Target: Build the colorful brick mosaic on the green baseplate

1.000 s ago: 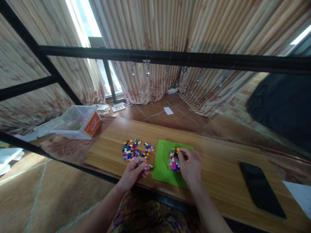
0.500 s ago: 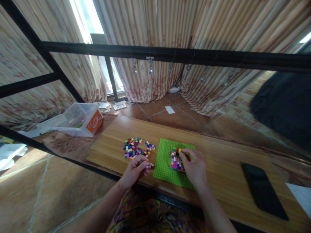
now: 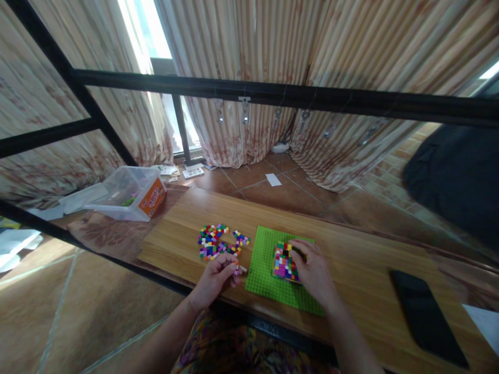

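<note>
Over green baseplate [image 3: 258, 272], right hand [image 3: 314, 270], barely shifted

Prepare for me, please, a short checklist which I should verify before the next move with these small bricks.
1. Green baseplate lies flat on the table: ok.
2. Brick build rests on the baseplate: ok.
3. Left grip holds small pieces: ok; their exact number is unclear.
4. Right grip holds a brick: cannot tell, fingers hide it.
5. Whole build is visible: not ok, the right grip covers its right part.
6. Loose bricks lie apart from the baseplate, to its left: ok.
</note>
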Demonstrator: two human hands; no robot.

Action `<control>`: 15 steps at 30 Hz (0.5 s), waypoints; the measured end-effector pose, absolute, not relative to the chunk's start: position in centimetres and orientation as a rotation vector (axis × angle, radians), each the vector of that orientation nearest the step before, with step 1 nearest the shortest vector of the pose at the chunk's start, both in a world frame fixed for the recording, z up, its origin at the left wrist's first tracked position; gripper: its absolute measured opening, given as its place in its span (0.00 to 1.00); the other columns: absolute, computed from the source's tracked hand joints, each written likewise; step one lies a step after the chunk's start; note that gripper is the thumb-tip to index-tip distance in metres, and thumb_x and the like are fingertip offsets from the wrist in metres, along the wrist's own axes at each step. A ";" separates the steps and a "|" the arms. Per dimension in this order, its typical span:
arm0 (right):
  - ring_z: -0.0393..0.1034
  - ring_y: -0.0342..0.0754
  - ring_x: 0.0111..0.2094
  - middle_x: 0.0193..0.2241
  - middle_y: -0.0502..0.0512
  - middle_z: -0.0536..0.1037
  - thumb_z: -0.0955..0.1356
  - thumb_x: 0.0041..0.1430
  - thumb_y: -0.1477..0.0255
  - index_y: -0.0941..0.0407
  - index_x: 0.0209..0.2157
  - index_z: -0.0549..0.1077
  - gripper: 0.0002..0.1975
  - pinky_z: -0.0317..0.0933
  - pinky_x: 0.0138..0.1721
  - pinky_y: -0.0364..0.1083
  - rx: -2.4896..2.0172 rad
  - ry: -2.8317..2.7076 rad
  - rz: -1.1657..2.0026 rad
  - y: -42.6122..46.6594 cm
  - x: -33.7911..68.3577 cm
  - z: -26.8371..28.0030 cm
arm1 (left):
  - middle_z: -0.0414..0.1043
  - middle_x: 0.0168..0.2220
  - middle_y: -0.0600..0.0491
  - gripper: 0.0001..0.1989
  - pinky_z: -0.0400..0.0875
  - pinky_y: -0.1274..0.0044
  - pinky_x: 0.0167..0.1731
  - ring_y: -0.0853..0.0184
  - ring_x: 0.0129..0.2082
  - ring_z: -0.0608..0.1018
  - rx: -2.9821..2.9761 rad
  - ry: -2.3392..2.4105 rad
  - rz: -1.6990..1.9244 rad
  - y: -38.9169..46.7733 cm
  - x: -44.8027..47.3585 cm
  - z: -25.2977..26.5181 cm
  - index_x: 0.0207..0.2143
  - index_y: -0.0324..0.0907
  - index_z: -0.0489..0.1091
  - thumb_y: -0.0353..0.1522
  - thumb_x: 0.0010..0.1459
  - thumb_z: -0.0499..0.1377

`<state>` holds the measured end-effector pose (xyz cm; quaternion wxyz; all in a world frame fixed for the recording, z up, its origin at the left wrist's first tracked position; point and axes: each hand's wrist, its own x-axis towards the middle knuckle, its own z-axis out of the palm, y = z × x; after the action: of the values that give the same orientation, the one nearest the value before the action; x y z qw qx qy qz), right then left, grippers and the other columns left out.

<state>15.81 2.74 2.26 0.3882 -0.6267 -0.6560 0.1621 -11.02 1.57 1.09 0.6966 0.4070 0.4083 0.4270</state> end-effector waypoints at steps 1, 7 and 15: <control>0.68 0.53 0.48 0.45 0.59 0.77 0.63 0.60 0.65 0.55 0.43 0.77 0.15 0.60 0.52 0.57 -1.587 -1.666 0.420 2.8 15.8 2.3 | 0.74 0.28 0.55 0.14 0.68 0.83 0.23 0.75 0.22 0.72 0.906 0.912 0.954 1.6 -11.0 1.1 0.34 0.39 0.68 0.40 0.54 0.65; 0.69 0.53 0.46 0.42 0.59 0.78 0.63 0.61 0.64 0.55 0.41 0.77 0.15 0.60 0.52 0.56 -1.600 -1.640 0.463 3.1 15.6 2.5 | 0.74 0.28 0.55 0.14 0.68 0.83 0.23 0.75 0.22 0.72 0.896 0.913 0.960 1.5 -11.0 1.3 0.34 0.39 0.68 0.40 0.54 0.65; 0.69 0.53 0.46 0.42 0.57 0.79 0.63 0.60 0.63 0.53 0.39 0.78 0.14 0.60 0.52 0.56 -1.603 -1.675 0.506 3.3 15.8 3.1 | 0.73 0.26 0.55 0.14 0.68 0.82 0.23 0.75 0.21 0.72 0.896 0.905 0.966 1.5 -11.0 1.3 0.33 0.39 0.68 0.40 0.54 0.65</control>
<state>15.76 3.33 3.13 0.3749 -0.6264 -0.6542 0.1976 -10.96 1.52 1.34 0.6975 0.4016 0.4057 0.4330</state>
